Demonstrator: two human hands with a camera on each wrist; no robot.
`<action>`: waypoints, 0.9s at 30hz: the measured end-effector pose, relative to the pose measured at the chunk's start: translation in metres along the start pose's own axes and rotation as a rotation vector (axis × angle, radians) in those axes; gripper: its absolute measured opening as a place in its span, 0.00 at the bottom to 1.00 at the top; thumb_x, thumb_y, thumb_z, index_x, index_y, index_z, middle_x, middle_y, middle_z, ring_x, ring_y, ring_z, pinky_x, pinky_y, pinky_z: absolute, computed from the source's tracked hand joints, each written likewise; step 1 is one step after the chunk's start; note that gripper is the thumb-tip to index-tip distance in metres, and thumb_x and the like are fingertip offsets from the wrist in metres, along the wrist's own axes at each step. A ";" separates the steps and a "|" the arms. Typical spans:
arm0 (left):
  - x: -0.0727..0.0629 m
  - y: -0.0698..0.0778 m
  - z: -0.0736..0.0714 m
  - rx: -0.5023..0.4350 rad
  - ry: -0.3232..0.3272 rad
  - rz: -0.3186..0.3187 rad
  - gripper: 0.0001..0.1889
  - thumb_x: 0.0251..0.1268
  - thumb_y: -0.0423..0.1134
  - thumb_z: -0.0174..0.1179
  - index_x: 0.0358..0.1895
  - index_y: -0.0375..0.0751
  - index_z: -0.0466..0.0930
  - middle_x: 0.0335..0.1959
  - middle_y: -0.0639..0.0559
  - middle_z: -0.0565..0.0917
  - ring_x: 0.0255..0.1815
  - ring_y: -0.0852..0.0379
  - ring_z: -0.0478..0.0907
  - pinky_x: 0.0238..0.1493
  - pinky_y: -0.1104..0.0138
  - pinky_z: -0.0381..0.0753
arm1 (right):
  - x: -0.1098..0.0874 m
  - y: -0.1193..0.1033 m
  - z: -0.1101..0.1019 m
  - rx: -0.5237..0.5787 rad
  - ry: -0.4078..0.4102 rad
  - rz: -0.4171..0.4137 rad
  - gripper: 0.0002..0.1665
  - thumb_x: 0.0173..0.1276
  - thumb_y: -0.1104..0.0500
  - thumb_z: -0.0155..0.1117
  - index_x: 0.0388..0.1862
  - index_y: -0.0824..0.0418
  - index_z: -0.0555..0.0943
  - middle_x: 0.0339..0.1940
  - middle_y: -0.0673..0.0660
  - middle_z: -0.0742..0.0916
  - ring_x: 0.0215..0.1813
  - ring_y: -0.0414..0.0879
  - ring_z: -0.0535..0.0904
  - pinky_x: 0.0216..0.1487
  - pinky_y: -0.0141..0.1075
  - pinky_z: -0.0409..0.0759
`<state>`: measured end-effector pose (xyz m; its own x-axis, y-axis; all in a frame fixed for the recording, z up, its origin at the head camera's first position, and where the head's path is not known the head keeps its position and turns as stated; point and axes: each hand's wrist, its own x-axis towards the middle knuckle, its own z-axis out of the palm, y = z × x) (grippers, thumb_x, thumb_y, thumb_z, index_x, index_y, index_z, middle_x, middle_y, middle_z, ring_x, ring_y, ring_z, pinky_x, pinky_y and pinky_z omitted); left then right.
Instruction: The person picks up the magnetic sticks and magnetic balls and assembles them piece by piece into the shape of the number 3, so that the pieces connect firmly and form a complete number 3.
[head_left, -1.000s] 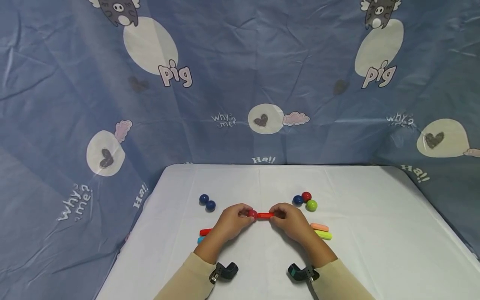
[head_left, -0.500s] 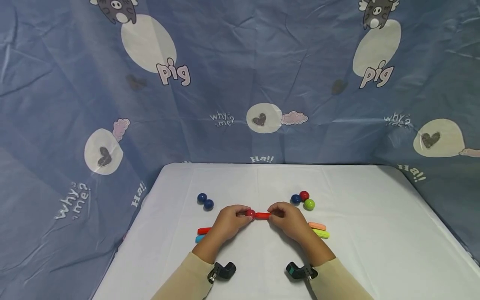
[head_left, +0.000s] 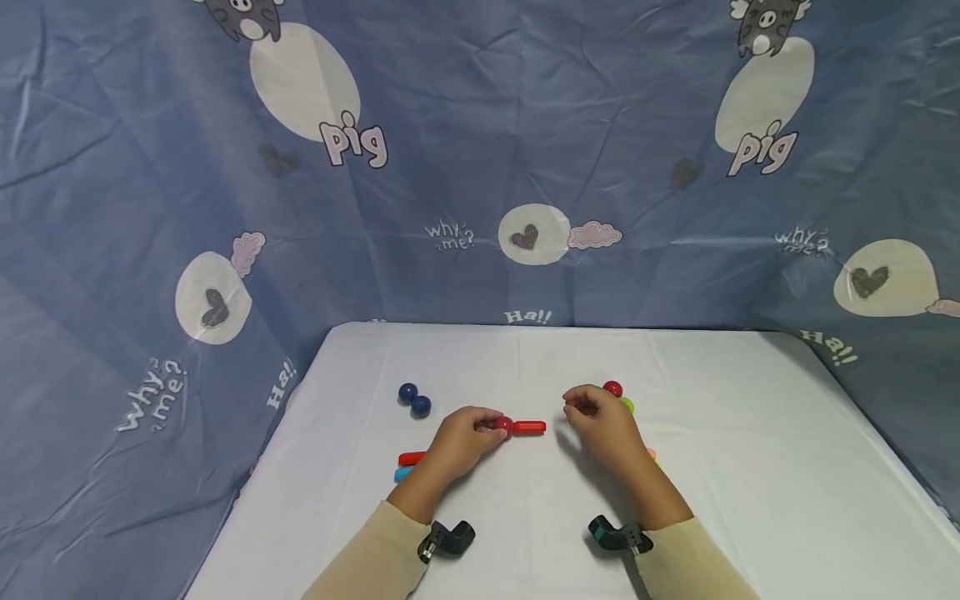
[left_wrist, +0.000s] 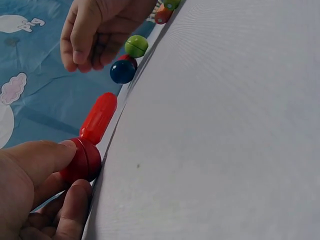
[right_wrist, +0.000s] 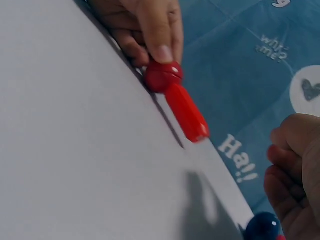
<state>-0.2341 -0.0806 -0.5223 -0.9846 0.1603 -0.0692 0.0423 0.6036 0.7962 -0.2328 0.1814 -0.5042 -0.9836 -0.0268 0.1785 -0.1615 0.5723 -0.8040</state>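
Observation:
My left hand (head_left: 461, 442) pinches a red ball (head_left: 504, 426) between thumb and fingers. A red plastic stick (head_left: 530, 427) juts from the ball towards the right and appears joined to it; its far end is free. Beyond that end, my right hand (head_left: 607, 429) hovers over the table with fingers loosely bent and nothing in them. Closest to it are a dark blue ball (left_wrist: 122, 72), a second red ball (head_left: 612, 388) and a green ball (left_wrist: 136, 46). From the head camera, the hand hides the blue ball and part of the green one.
Two dark blue balls (head_left: 421, 406) lie at the back left. Beside my left forearm are a red stick (head_left: 411, 458) and a light blue stick (head_left: 403, 473). My right forearm mostly covers an orange stick (head_left: 651, 454). A printed blue cloth (head_left: 450, 292) hangs behind the white table (head_left: 525, 517).
My right hand has let go of the red stick and moved right and away from me, to the group of balls. The left hand keeps its grip on the red ball.

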 end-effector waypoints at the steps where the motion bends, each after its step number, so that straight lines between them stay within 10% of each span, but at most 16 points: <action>1: 0.000 0.000 -0.001 0.001 -0.003 0.000 0.17 0.66 0.46 0.73 0.56 0.49 0.89 0.51 0.52 0.86 0.47 0.55 0.79 0.53 0.57 0.83 | 0.001 0.000 -0.003 -0.010 0.014 -0.008 0.10 0.70 0.61 0.71 0.49 0.60 0.87 0.42 0.51 0.90 0.47 0.45 0.85 0.53 0.41 0.83; 10: 0.002 -0.003 -0.002 -0.010 -0.015 -0.009 0.17 0.66 0.47 0.73 0.56 0.51 0.89 0.52 0.52 0.86 0.48 0.54 0.78 0.55 0.56 0.81 | 0.003 0.009 -0.036 -0.158 0.095 -0.008 0.13 0.74 0.58 0.69 0.54 0.60 0.85 0.48 0.56 0.86 0.49 0.51 0.84 0.53 0.47 0.83; 27: 0.002 -0.004 -0.001 -0.008 -0.013 0.004 0.17 0.67 0.47 0.73 0.56 0.50 0.89 0.54 0.51 0.86 0.50 0.54 0.78 0.56 0.55 0.82 | -0.002 0.045 -0.072 -0.267 -0.048 0.199 0.33 0.72 0.50 0.71 0.67 0.67 0.76 0.61 0.68 0.81 0.62 0.63 0.78 0.65 0.59 0.76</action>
<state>-0.2367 -0.0831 -0.5253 -0.9822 0.1727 -0.0739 0.0446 0.5967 0.8012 -0.2325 0.2661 -0.5004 -0.9974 0.0725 0.0008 0.0550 0.7642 -0.6426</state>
